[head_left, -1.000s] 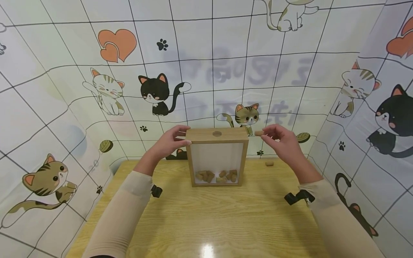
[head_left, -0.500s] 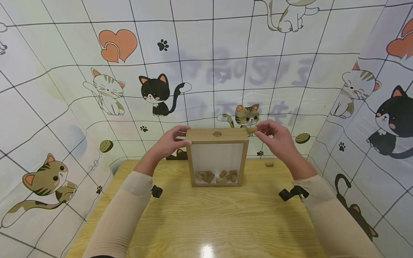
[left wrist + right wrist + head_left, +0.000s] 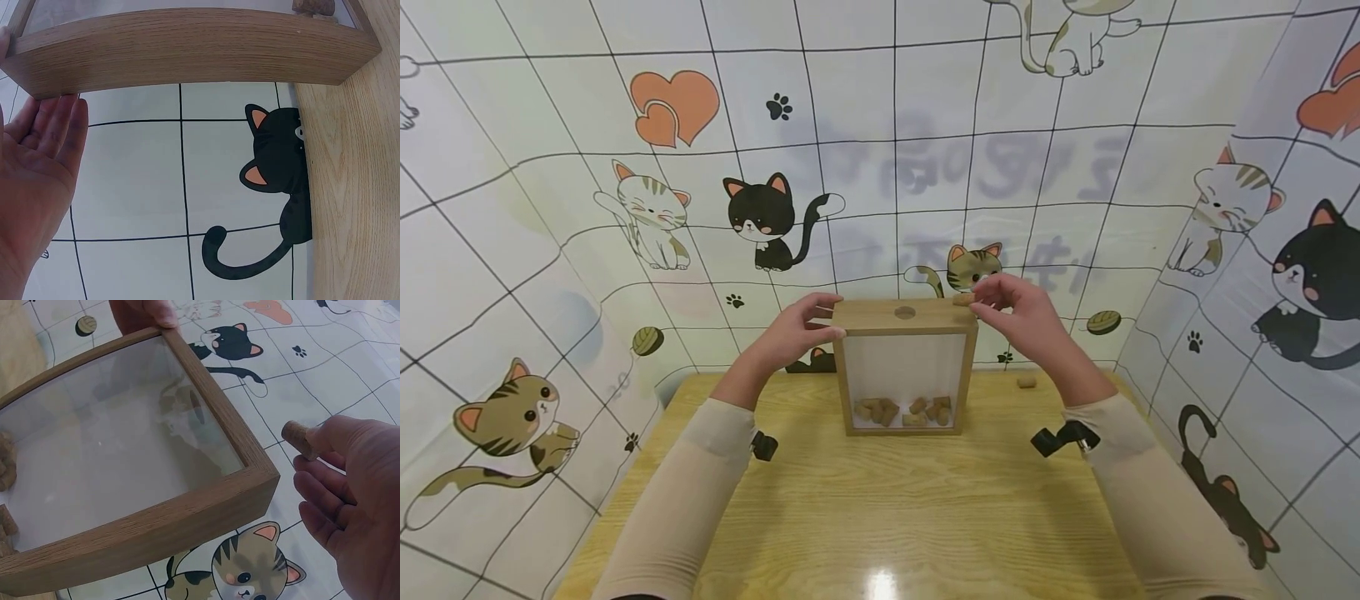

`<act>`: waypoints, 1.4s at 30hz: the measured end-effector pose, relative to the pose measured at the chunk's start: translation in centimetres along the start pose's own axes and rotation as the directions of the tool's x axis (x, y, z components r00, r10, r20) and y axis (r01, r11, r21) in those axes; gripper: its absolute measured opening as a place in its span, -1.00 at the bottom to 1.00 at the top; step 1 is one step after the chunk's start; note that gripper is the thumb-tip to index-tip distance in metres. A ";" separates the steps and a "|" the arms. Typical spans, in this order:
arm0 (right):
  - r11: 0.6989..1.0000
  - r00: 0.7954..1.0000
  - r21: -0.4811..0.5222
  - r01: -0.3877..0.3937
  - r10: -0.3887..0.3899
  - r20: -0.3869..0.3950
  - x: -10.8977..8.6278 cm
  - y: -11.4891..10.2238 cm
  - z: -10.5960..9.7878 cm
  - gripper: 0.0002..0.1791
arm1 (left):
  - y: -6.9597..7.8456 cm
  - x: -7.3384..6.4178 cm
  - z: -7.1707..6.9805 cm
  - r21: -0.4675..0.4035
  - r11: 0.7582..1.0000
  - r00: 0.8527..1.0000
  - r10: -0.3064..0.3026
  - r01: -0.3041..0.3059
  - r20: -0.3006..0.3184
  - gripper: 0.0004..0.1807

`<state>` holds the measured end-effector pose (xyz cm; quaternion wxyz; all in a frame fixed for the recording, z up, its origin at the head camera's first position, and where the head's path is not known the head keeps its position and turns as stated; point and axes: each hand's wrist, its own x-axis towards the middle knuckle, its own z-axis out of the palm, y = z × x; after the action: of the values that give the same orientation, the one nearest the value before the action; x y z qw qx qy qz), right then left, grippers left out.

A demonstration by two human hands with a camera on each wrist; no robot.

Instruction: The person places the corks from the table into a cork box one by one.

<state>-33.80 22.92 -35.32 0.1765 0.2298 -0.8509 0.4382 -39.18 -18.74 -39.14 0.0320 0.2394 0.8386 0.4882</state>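
An upright wooden-framed display box (image 3: 868, 317) with a clear front stands on the table, a round hole (image 3: 905, 313) in its top. Several cork stoppers (image 3: 886, 412) lie inside along the bottom. My left hand (image 3: 792, 329) holds the box's upper left corner, its thumb at the front edge and its fingers behind. Between thumb and fingertips, my right hand (image 3: 1021, 314) pinches a cork stopper (image 3: 962, 300) by the top's right end. In the right wrist view this held cork (image 3: 299, 438) is apart from the wooden frame (image 3: 219, 419).
Another cork stopper (image 3: 1026, 382) lies on the wooden table (image 3: 880, 500), right of the box near the back edge. A cat-patterned, grid-lined cloth (image 3: 865, 208) hangs behind and at both sides.
My right hand has moved left with the cork stopper, from beside the box to the right end of its top. The left hand and the box have stayed in place.
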 end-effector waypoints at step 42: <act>0.993 0.961 -0.030 0.114 -0.102 0.258 5.6 -3.4 3.4 -0.76 | 0.3 -0.1 0.0 -0.004 1.000 1.000 -0.009 0.009 0.001 -0.25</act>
<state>-36.98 17.04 -32.12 0.0939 0.3264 -0.8623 0.3757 -38.93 -18.65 -38.90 0.0351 0.2359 0.8387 0.4896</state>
